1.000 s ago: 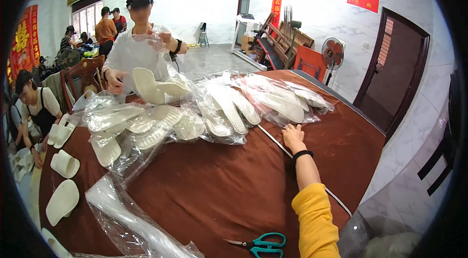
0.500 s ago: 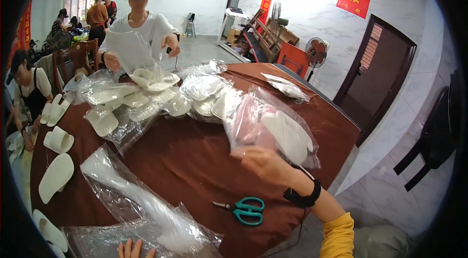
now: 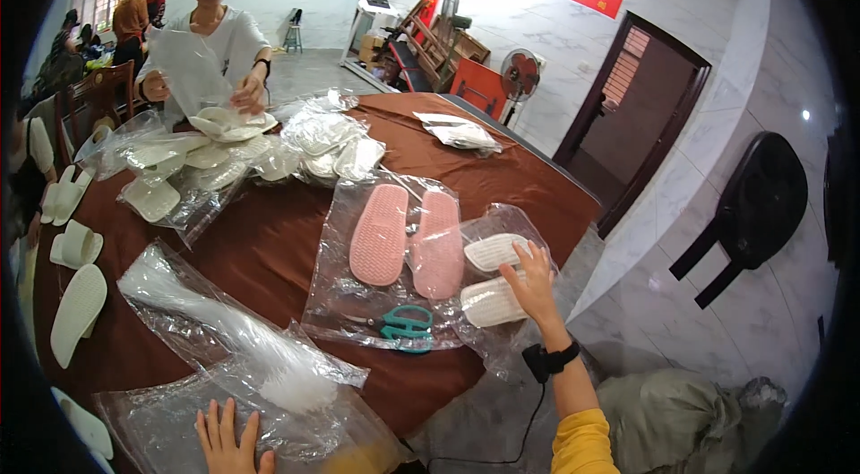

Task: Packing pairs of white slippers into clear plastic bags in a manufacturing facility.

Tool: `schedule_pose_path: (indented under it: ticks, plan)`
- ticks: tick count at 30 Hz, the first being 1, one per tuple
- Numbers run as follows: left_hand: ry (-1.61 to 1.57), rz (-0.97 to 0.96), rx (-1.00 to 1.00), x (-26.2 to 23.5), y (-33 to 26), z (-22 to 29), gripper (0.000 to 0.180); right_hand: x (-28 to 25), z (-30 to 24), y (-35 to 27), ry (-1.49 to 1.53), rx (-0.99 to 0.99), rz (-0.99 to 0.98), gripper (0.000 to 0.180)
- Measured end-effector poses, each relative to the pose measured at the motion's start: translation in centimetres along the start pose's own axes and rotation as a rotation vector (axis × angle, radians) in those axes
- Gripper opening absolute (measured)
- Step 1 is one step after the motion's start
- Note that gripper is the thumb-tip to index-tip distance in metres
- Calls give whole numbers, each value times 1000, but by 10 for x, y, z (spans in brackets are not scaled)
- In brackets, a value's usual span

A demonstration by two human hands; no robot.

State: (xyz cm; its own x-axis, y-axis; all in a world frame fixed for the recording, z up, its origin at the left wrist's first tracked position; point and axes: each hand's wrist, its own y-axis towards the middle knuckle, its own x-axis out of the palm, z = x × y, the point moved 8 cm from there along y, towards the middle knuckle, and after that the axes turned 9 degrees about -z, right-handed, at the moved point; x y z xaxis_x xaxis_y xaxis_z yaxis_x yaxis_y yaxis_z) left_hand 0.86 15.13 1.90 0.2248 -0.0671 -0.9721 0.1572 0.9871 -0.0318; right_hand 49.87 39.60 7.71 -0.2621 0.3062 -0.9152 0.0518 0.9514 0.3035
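Observation:
My left hand [image 3: 228, 443] lies with spread fingers on a flat clear plastic bag [image 3: 170, 416] at the near left. My right hand [image 3: 536, 288] is open, fingers resting on a clear bag with a pair of white slippers [image 3: 491, 302], soles up. Left of it, another clear bag holds a pair of pink slippers [image 3: 378, 235], also soles up; the two bags overlap. Teal-handled scissors [image 3: 408, 326] show through the lower part of the pink slippers' bag. A long bunched stack of clear bags [image 3: 237, 331] lies just beyond my left hand.
Bagged white slippers [image 3: 309, 133] are heaped at the far side of the brown-covered table [image 3: 260, 268]. Across it a person [image 3: 210, 35] handles a clear bag. Loose white slippers [image 3: 79, 317] line the left edge. A flat white package [image 3: 459, 133] lies at the far right.
My right hand has moved right and opened out over the white slippers' bag. The pink slippers' bag now lies flat, covering the scissors. My left hand stays on the clear bag.

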Motion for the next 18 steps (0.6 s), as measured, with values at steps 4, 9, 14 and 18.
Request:
schedule_pose_path:
  ticks: [4,9,14,18]
  plan:
    - [24,54,17,-1,0,0,56,-6,-10,-25,247,-256,74,77]
    - [72,58,11,-1,-3,3,55,31,-80,-65,-167,-262,-208,77]
    - [28,114,31,7,-3,-2,59,44,-67,-44,-419,-454,73,56]
    - [-100,109,21,6,-8,-12,59,-32,-112,-33,-157,-597,250,34]
